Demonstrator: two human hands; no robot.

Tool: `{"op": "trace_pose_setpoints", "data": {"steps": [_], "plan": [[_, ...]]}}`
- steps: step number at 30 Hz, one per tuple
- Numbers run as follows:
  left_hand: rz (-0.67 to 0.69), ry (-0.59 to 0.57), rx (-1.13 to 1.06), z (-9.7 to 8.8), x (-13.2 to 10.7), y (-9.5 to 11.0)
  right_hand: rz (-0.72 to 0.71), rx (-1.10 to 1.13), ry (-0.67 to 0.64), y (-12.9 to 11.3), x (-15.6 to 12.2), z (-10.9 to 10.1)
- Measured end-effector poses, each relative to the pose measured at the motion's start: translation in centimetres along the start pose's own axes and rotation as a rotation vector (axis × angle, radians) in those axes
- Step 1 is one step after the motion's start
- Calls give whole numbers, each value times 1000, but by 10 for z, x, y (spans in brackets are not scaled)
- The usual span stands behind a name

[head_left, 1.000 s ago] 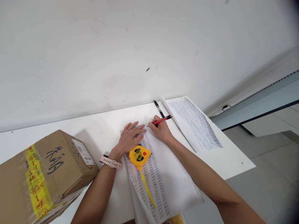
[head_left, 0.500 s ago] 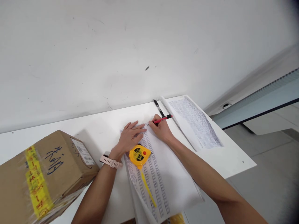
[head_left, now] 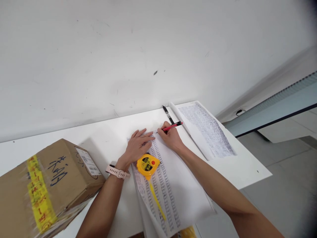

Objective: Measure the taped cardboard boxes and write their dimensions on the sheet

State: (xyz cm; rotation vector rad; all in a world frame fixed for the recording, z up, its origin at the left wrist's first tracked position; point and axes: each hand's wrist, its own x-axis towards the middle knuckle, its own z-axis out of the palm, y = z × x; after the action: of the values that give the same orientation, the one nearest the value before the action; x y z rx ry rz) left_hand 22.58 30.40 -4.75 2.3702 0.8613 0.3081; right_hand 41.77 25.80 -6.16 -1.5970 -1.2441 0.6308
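Observation:
My right hand is closed around a red and black pen, its tip at the top edge of a sheet of paper with columns of writing. Flat on the upper left of that sheet lies my left hand, fingers spread. A pale pink watch strap circles the left wrist. Just below the left hand, a yellow tape measure rests on the paper, its yellow blade pulled out toward me. The sheet's lower end curls past the near edge of the table.
A cardboard box with yellow tape stands at the left on the white table. Beyond my right hand lie a black pen and another written sheet. A wall rises behind; the floor shows at right.

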Motion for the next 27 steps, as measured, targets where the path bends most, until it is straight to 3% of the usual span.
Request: {"op": "trace_pose_setpoints", "data": {"steps": [27], "plan": [[7, 12, 1, 0, 1, -1, -1, -29, 26, 2, 1, 0]]}}
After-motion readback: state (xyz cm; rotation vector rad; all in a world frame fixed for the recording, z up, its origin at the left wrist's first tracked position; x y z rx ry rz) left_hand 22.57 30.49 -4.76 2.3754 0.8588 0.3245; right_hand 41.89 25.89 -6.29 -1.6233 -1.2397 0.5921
